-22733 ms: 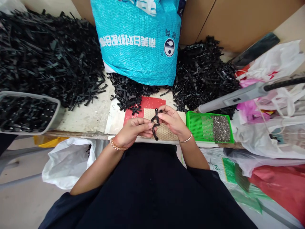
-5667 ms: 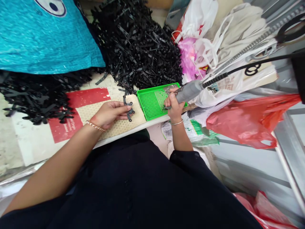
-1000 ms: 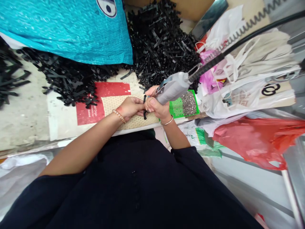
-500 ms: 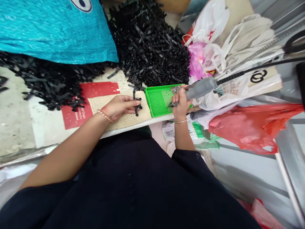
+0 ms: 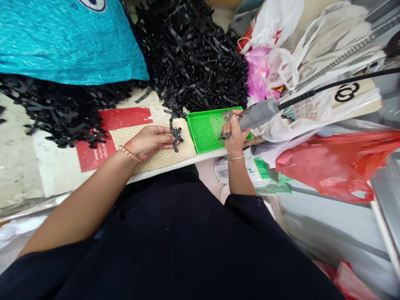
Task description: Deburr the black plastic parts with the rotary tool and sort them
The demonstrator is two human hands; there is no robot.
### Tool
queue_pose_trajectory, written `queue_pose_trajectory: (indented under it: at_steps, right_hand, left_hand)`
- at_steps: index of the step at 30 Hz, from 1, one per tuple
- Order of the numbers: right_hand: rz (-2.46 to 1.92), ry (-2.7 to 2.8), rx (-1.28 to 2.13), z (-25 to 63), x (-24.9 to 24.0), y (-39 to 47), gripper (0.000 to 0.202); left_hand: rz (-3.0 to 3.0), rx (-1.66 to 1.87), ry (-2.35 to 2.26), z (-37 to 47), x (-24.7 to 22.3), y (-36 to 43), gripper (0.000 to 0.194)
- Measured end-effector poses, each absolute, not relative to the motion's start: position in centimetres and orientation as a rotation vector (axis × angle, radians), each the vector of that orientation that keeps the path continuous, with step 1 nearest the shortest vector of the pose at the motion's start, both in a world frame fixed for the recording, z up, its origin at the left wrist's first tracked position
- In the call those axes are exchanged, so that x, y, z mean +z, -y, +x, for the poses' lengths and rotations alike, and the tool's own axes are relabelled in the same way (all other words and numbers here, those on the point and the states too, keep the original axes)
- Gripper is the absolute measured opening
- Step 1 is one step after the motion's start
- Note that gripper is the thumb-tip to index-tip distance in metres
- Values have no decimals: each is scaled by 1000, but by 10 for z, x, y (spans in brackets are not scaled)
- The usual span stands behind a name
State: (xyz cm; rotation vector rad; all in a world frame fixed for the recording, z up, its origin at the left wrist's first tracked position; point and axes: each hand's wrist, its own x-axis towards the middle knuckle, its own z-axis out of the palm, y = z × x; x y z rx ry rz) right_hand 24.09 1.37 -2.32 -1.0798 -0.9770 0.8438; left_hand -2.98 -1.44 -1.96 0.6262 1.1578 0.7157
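Observation:
My left hand (image 5: 153,141) pinches a small black plastic part (image 5: 177,136) with several arms, over a tan dimpled pad (image 5: 156,155). My right hand (image 5: 234,135) is wrapped round a grey corded power screwdriver (image 5: 258,114), tilted with its tip down at the green perforated tray (image 5: 204,129). Small metal screws (image 5: 227,114) lie heaped in that tray's far right corner, close to my right fingers. The tray stands just right of the pad.
Behind the tray rises a large pile of black parts (image 5: 200,58). A blue bag (image 5: 68,41) lies on more parts at the left. Plastic bags, one red (image 5: 337,162), crowd the right side, where the tool's cable runs.
The view has shifted slightly. The black part in my left hand now shows its several arms spread, with the fingers at its left edge. My right hand still holds the screwdriver over the tray.

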Motion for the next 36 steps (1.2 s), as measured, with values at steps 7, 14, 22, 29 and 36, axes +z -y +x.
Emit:
queue_pose_trajectory:
  at_steps: [7,14,22,29,36]
  right_hand:
    - [-1011,956,897,239,-24,-16,43]
    - [-987,995,903,240,-24,-16,42]
    - [-1067,1040,857,243,-28,-17,43]
    - [-1007,1014,866,244,-29,-17,41]
    - [-1033,1021,871,244,-28,-14,40]
  left_hand:
    - [615,721,-1168,-28,-18,15,21]
    - [591,738,-1157,-28,-20,15,21]
    - [602,741,-1143,-29,-23,15,24]
    - [638,737,-1153,-31,-26,15,27]
    - [627,737,-1180,-29,-24,16,23]
